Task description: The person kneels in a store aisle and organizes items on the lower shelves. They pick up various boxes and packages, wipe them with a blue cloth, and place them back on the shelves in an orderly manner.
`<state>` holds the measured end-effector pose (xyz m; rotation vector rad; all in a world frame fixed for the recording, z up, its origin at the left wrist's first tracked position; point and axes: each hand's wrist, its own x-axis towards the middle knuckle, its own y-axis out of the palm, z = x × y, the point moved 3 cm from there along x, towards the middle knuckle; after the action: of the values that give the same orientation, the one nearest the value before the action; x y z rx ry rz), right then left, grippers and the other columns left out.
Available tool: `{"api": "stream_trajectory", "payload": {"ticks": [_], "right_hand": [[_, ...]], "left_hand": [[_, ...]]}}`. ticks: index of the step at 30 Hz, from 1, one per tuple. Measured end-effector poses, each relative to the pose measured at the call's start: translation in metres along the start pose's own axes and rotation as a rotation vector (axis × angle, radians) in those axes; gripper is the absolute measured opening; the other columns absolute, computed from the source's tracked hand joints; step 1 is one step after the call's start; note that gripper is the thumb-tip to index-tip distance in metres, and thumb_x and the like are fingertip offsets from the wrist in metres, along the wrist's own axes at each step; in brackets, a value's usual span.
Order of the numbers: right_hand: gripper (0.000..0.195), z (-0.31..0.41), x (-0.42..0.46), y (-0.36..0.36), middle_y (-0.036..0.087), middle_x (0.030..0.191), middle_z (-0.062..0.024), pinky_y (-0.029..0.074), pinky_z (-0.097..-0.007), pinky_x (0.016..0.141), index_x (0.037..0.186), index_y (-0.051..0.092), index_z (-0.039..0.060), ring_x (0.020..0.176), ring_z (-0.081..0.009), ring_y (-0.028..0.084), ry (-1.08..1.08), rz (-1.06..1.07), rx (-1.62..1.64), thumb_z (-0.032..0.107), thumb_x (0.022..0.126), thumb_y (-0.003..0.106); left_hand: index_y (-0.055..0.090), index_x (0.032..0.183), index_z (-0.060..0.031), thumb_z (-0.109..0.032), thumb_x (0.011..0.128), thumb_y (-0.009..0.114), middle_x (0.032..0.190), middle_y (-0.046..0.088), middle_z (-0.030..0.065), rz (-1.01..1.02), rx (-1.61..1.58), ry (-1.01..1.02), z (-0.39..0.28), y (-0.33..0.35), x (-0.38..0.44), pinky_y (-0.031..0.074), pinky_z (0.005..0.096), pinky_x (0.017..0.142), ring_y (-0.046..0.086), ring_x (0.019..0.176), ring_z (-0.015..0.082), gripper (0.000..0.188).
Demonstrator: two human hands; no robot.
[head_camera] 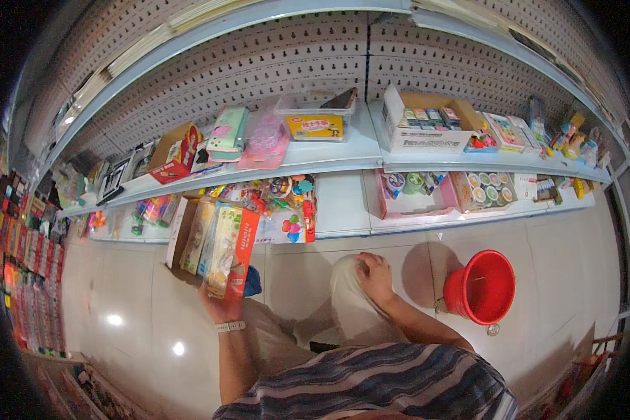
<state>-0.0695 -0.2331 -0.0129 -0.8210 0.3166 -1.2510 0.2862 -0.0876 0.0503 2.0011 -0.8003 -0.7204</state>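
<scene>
My left hand (222, 304) grips the near end of an open cardboard box (177, 252) with an orange-red side panel. Flat printed packets (210, 241) fill the box, which is tilted in front of the lower shelf. Resting on my right knee is my right hand (375, 275), with nothing in it. Behind the box, bagged colourful toys (278, 194) and a card with printed balloons (292, 228) lie on the lower shelf. Part of a blue shoe (252, 282) shows beside the box.
A red plastic bucket (479, 287) stands on the tiled floor to my right. Above, the middle shelf (336, 157) holds a clear plastic tub (316, 118) and a white carton (425, 136). A pink box (417, 199) of small cups sits low on the right. Packaged goods (29, 252) line the left side.
</scene>
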Motion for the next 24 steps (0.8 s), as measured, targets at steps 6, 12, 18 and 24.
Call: {"api": "stream_trajectory", "payload": {"ticks": [6,12,18,24], "right_hand": [[0.040,0.049,0.127,-0.054,0.059,0.105,-0.0126,0.047,-0.0394,0.083,0.116,0.060,0.0083,0.092,-0.0316,0.057,-0.170,-0.226,0.223,0.003,0.078,0.068],[0.064,0.058,0.302,-0.103,0.051,0.121,-0.0217,0.046,-0.0415,0.088,0.137,0.046,0.0149,0.101,-0.0318,0.055,-0.163,-0.387,0.307,0.026,0.080,0.073],[0.082,0.101,0.366,-0.110,0.057,0.120,-0.0228,0.044,-0.0439,0.098,0.142,0.040,0.0166,0.120,-0.0367,0.052,0.178,-0.308,-0.170,0.054,0.075,0.068],[0.060,0.121,0.388,-0.124,0.058,0.127,-0.0195,0.049,-0.0436,0.094,0.134,0.044,0.0088,0.117,-0.0341,0.057,0.204,-0.092,-0.444,0.033,0.083,0.064]], "left_hand": [[0.044,0.134,-0.0002,-0.033,0.089,0.050,0.137,0.050,0.0155,0.102,-0.018,-0.024,0.005,0.000,-0.001,0.036,0.0480,0.108,0.047,0.127,0.0322,0.055],[0.047,0.131,-0.0037,-0.032,0.089,0.055,0.134,0.052,0.0139,0.050,-0.050,-0.014,0.013,-0.009,0.012,0.038,0.0491,0.106,0.049,0.125,0.0303,0.052],[0.045,0.133,-0.0037,-0.032,0.089,0.055,0.133,0.052,0.0134,0.035,-0.007,0.021,0.000,-0.013,0.003,0.040,0.0490,0.104,0.050,0.124,0.0307,0.053],[0.044,0.134,-0.0029,-0.033,0.090,0.053,0.135,0.051,0.0138,0.005,-0.030,0.042,-0.008,-0.016,0.000,0.040,0.0482,0.104,0.050,0.124,0.0307,0.054]]}}
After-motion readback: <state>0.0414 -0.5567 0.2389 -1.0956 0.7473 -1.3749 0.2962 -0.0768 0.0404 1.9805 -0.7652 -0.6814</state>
